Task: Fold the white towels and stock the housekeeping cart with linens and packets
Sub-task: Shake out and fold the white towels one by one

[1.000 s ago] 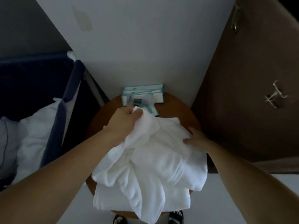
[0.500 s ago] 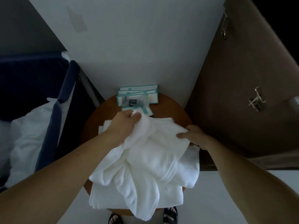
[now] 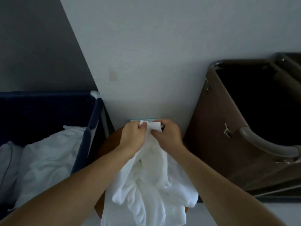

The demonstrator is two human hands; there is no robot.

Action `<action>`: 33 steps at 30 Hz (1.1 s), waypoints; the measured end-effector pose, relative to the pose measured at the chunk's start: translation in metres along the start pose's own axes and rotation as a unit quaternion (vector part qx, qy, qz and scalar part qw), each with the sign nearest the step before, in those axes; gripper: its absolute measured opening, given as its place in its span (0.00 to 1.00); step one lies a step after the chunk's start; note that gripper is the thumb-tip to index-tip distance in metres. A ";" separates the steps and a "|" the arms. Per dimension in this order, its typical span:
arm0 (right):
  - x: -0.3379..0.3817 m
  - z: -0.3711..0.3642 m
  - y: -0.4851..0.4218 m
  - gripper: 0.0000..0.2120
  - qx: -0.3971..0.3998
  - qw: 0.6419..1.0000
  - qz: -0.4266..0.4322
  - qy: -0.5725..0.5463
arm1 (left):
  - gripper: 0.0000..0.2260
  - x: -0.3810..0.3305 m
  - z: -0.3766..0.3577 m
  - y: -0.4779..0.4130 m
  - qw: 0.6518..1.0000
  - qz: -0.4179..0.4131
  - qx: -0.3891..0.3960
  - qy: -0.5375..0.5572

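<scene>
Dim light. White wall (image 3: 162, 46) beyond the fingers (image 3: 140, 128); grey wall (image 3: 32, 46) far left (darker); round wooden bench (image 3: 110, 143) beneath.

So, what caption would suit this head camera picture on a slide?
Folding linen: left hand and right hand pinch a crumpled white towel by its top edge over a round brown table.

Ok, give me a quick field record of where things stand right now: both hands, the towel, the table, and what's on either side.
left hand: grips top edge of white terry towel
right hand: grips same edge, beside the left
towel: bunched, unfolded, hanging from both hands over round brown wooden table
teal-edged packets: at table's back edge, mostly hidden behind hands
navy fabric hamper: person's left, holds white linen
brown fabric cart bag: person's right, interior dark
</scene>
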State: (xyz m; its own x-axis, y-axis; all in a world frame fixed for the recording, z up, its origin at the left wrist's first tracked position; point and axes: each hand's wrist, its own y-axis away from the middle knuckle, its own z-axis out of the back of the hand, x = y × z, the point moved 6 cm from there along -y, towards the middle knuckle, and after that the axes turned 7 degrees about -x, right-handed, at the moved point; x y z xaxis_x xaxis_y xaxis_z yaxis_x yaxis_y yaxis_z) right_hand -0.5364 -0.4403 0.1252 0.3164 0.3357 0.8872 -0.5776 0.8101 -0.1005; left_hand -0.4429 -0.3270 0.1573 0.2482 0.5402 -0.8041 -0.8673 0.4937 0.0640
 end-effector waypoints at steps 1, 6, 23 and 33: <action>0.027 0.000 0.004 0.04 -0.004 1.000 0.026 -0.008 | 0.16 -0.011 0.011 0.005 1.000 -0.012 -0.003 0.018; 0.123 0.006 0.020 0.07 0.104 0.991 0.082 -0.029 | 0.14 -0.044 0.079 0.020 0.991 -0.028 -0.017 0.129; 0.247 0.052 0.053 0.06 -0.032 0.887 0.459 0.046 | 0.14 -0.078 0.150 0.052 0.935 0.083 0.025 0.343; 0.262 0.063 0.044 0.07 -0.003 0.897 0.425 0.124 | 0.13 -0.096 0.154 0.059 0.933 0.121 -0.037 0.337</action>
State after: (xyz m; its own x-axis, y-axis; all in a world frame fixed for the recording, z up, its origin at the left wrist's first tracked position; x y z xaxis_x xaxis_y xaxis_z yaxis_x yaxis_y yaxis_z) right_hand -0.5267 -0.3469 0.3815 -0.0786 0.9288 0.3622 -0.6857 0.2133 -0.6959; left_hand -0.4509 -0.2444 0.3291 -0.2651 0.0670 -0.9619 -0.8963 0.3508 0.2714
